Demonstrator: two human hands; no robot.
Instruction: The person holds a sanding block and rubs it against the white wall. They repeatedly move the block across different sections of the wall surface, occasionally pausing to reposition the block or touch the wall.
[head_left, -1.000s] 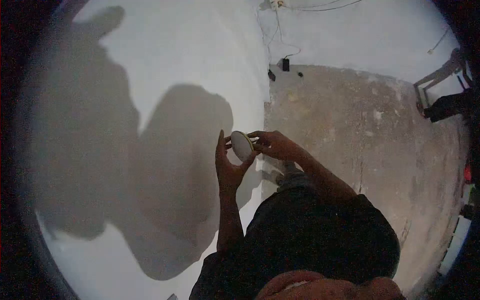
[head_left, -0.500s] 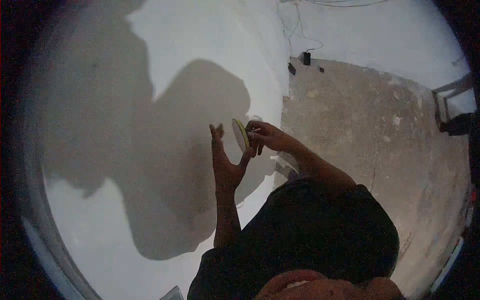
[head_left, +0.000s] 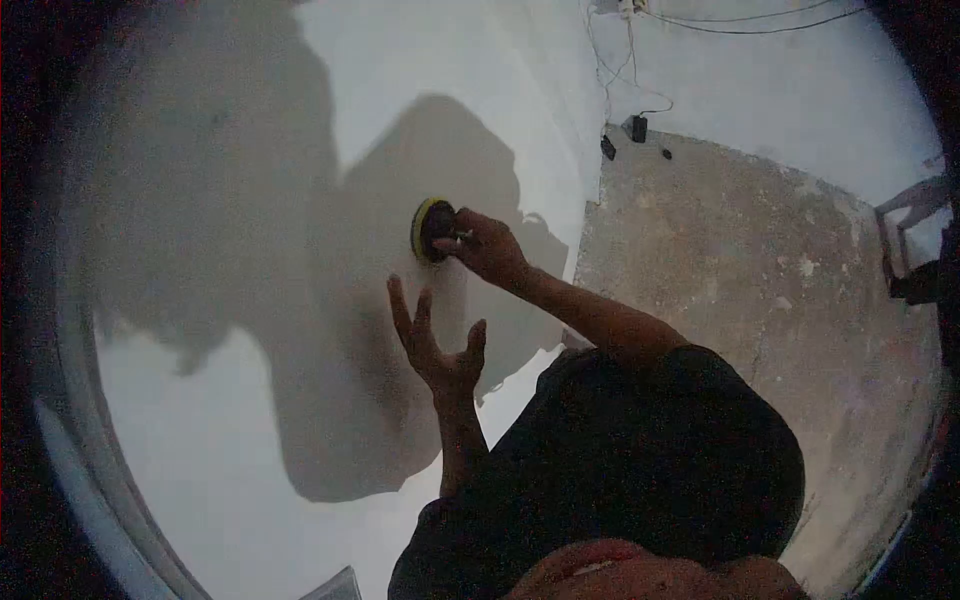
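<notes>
My right hand [head_left: 487, 250] grips a round sanding pad [head_left: 435, 229] by the back, with dark backing and a yellow rim. The pad's face is turned to the white wall [head_left: 190, 440] and seems to rest on it, though exact contact is hard to tell. Just below the pad, my left hand [head_left: 447, 365] is raised with its fingers spread and nothing in it. A large shadow of my head and arms covers much of the wall around both hands.
A worn, patchy floor [head_left: 720, 270] spreads to the right. Thin wires hang at the top, ending near a small black box [head_left: 638, 128] by the wall's foot. A dark-framed object [head_left: 910, 250] stands at the far right. A pale flat edge [head_left: 340, 585] shows at the bottom.
The sanding pad has moved up and left, away from my left hand and toward the wall, its pale face now turned from me. My left hand has dropped slightly, its fingers spread wider.
</notes>
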